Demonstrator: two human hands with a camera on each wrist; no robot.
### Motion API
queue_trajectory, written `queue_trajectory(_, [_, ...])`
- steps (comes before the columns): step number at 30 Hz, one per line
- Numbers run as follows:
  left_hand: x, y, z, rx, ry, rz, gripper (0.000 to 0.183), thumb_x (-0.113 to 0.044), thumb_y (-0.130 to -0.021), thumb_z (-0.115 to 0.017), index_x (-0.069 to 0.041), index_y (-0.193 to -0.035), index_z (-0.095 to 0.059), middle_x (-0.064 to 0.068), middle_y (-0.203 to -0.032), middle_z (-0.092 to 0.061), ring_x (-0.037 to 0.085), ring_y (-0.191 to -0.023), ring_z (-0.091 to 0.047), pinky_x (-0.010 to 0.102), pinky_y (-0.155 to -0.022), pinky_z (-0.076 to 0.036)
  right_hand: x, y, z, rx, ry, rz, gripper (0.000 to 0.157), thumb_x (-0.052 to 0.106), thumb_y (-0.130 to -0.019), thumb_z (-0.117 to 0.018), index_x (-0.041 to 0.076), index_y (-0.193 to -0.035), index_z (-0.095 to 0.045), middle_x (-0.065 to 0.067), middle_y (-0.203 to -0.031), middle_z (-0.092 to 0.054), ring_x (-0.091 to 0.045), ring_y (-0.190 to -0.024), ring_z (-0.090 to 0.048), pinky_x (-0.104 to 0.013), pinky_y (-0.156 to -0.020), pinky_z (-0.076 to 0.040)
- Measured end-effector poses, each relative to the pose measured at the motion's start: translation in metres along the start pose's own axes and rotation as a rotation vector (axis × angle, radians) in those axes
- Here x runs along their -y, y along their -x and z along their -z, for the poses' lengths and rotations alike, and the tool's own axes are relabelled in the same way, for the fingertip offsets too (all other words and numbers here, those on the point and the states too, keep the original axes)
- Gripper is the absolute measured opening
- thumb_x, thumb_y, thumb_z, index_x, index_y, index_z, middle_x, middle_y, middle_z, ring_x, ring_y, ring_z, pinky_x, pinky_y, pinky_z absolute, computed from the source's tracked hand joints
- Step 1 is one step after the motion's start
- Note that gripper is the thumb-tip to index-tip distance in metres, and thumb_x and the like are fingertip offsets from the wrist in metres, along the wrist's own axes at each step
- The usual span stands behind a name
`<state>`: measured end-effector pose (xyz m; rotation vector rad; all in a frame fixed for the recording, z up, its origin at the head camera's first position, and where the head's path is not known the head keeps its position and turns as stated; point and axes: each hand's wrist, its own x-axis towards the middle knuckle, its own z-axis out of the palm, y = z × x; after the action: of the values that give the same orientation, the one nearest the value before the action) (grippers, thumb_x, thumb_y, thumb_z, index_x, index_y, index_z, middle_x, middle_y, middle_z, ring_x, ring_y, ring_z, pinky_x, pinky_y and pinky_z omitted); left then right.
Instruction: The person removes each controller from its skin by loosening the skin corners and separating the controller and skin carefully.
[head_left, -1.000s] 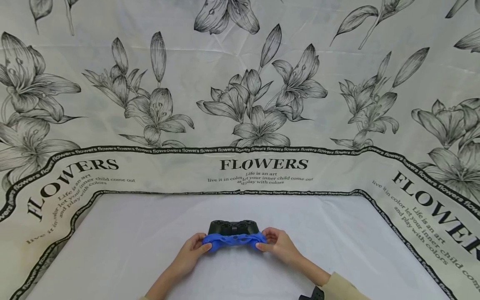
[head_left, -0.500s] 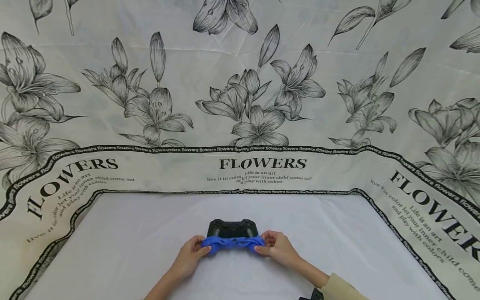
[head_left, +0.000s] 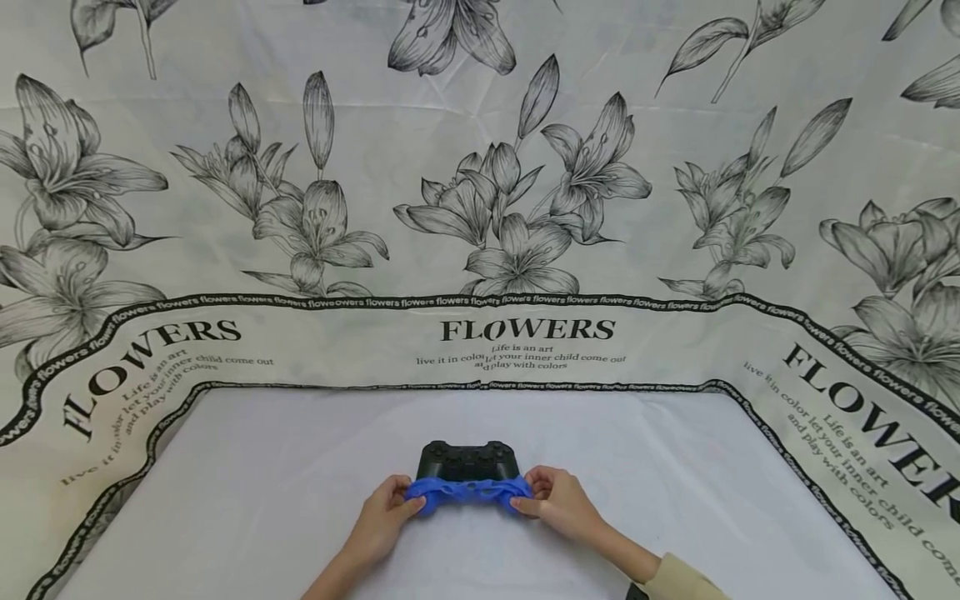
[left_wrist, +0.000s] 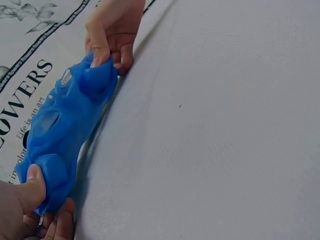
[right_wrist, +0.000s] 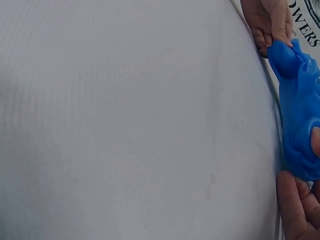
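A black game controller (head_left: 468, 461) shows in the head view, its grip end covered by a blue silicone controller cover (head_left: 468, 490). My left hand (head_left: 384, 517) pinches the cover's left end between thumb and fingers. At the right end, my right hand (head_left: 566, 504) pinches it the same way. In the left wrist view the blue cover (left_wrist: 65, 120) looks wrinkled and stretched, with openings along it and a rounded pocket at each end. The right wrist view catches the cover (right_wrist: 297, 100) at its edge, a thumb pressed on the near pocket. The controller's handles are hidden by the cover.
A white cloth (head_left: 262, 492) spreads under the hands. Behind and at both sides hangs a floral fabric backdrop (head_left: 517, 192) with printed lettering and black border bands. A beige sleeve (head_left: 686, 579) covers the right forearm.
The controller has tipped so that more of its button face shows above the cover. Both hands keep their pinch and have shifted slightly toward the person.
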<state>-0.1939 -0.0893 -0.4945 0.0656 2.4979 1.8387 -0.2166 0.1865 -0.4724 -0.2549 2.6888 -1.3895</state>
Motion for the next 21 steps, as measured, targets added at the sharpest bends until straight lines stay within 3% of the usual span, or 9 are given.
queue_trajectory(7, [-0.0009,0.0026,-0.0043,-0.012,-0.021,-0.013,0.027,-0.01,-0.089,-0.065,0.004,-0.108,-0.052,0.008,-0.09,-0.059,0.013,-0.078,-0.051,0.019,-0.064,-0.043,-0.0019,-0.0007,0.0001,0.009,-0.045,0.028,0.027,0.02,-0.076,-0.078,0.002,-0.084,-0.059,0.005,-0.068,-0.054,-0.002,-0.057,-0.046,-0.015,-0.05,-0.035])
queue_trajectory(13, [-0.0008,0.0063,-0.0051,0.02,0.043,-0.042,0.028,-0.005,-0.089,-0.063,0.004,-0.108,-0.045,0.011,-0.092,-0.061,0.014,-0.08,-0.057,0.019,-0.068,-0.048,-0.0044,0.0014,-0.0019,0.004,-0.005,0.048,0.03,0.021,-0.074,-0.081,0.005,-0.085,-0.058,0.004,-0.067,-0.05,-0.001,-0.057,-0.043,-0.016,-0.052,-0.033])
queue_trajectory(21, [0.0015,0.0037,-0.0028,0.025,0.043,-0.062,0.026,-0.005,-0.088,-0.064,-0.002,-0.106,-0.045,0.009,-0.087,-0.063,0.01,-0.074,-0.058,0.018,-0.065,-0.046,-0.0066,0.0016,-0.0025,-0.001,0.003,0.12,0.027,0.022,-0.076,-0.08,0.009,-0.087,-0.059,0.004,-0.074,-0.059,-0.003,-0.065,-0.055,-0.018,-0.061,-0.043])
